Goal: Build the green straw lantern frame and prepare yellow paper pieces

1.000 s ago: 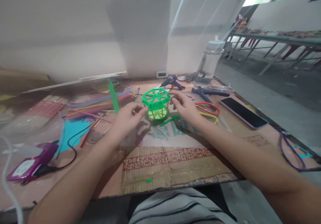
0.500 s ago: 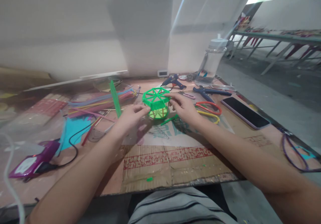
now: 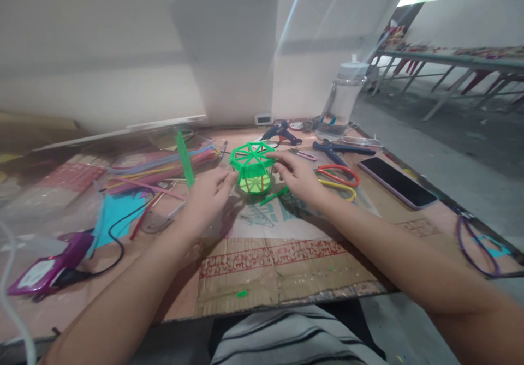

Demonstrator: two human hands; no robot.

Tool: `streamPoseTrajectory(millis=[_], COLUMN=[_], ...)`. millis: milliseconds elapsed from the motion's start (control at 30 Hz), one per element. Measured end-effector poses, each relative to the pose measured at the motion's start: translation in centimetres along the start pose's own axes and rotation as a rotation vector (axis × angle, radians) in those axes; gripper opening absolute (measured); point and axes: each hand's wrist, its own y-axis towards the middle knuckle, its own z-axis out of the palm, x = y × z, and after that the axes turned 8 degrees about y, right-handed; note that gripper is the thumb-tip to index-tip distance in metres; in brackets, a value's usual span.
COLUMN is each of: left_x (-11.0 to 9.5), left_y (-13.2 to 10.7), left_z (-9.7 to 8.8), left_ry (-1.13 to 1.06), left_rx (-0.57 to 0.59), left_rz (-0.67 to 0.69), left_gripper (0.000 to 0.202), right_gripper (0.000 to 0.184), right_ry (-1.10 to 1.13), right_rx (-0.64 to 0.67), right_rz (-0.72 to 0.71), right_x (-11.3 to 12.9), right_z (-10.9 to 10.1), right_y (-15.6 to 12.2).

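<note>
A small green wheel-like frame (image 3: 250, 160), with spokes across its top and a band round its side, stands upright on thin brown posts over a yellow-green round base (image 3: 256, 184). My left hand (image 3: 213, 187) has its fingers pinched together at the frame's left edge; the exact contact is hard to see. On the right rim, my right hand (image 3: 298, 177) rests its index finger on top, with the thumb and other fingers curled at the side. Below that hand lies a green strip (image 3: 273, 196). A tall green piece (image 3: 185, 159) stands behind my left hand.
Behind are a glue gun (image 3: 281, 132), a pink cutter (image 3: 303, 155), blue-handled pliers (image 3: 341, 148) and a water bottle (image 3: 341, 103). A phone (image 3: 397, 182) lies right. On the left are a purple corded tool (image 3: 53, 267) and bundled coloured stems (image 3: 164, 166). Cardboard (image 3: 262, 277) covers the front.
My left fingertips have drawn slightly left from the green frame's side, showing more of its band. My right hand keeps its place on the rim. The whole view has shifted a little.
</note>
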Motion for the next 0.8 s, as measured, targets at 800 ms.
streamPoseTrajectory(millis=[800], left_x=[3.5], left_y=[1.9], left_z=[-4.2], left_ry=[-0.465], left_rx=[-0.129], left_rz=[-0.333], left_gripper=[0.027], right_gripper=[0.021], right_ry=[-0.033], right_rx=[-0.156], right_rz=[0.142], right_x=[-0.7], right_z=[-0.7], right_y=[-0.1])
